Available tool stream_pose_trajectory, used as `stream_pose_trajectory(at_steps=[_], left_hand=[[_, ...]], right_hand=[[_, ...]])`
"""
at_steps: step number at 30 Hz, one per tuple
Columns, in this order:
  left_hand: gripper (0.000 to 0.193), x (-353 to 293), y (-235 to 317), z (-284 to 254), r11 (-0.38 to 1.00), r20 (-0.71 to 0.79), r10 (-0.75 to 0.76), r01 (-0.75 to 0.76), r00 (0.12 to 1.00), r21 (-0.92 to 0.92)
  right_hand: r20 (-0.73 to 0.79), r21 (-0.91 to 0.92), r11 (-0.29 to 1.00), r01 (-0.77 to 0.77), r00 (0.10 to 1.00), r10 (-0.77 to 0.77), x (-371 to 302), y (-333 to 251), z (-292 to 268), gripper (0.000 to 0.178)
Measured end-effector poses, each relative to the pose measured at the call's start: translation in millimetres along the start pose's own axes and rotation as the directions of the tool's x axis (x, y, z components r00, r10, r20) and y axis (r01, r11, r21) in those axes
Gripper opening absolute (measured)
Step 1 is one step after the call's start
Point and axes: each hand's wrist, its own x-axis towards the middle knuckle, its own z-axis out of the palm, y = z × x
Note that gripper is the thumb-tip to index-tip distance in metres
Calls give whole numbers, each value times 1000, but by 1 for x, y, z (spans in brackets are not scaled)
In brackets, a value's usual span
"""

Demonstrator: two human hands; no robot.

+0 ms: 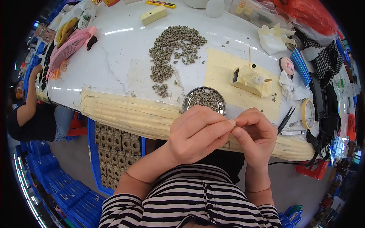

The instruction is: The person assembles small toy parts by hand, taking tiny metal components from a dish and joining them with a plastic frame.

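The left hand point(199, 131) and right hand point(259, 136) meet, wrists bent inward, thumbs and fingertips closed on one small metal piece point(235, 125) near one steel dish point(184, 103). Beyond lies one sprawling heap of metal pieces point(178, 36), too many to count; one yellow packet point(161, 4) bears dark print.

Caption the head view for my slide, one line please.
Left hand and right hand pinch a tiny piece together, near a round metal dish of small metal parts.
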Motion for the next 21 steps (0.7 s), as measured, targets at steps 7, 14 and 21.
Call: stream_pose_trajectory(at_steps=[7, 14, 21], left_hand=[[29, -4, -3, 7, 998, -57, -44, 47, 997, 47], [28, -4, -3, 8, 995, -74, -74, 79, 994, 66], [29, -3, -4, 9, 996, -98, -67, 73, 993, 52]], right_hand=[[-26, -369, 894, 255, 959, -284, 0, 2, 5, 22], [14, -525, 767, 368, 905, -425, 0, 2, 10, 28], [38, -533, 751, 390, 898, -439, 2, 2, 12, 28]])
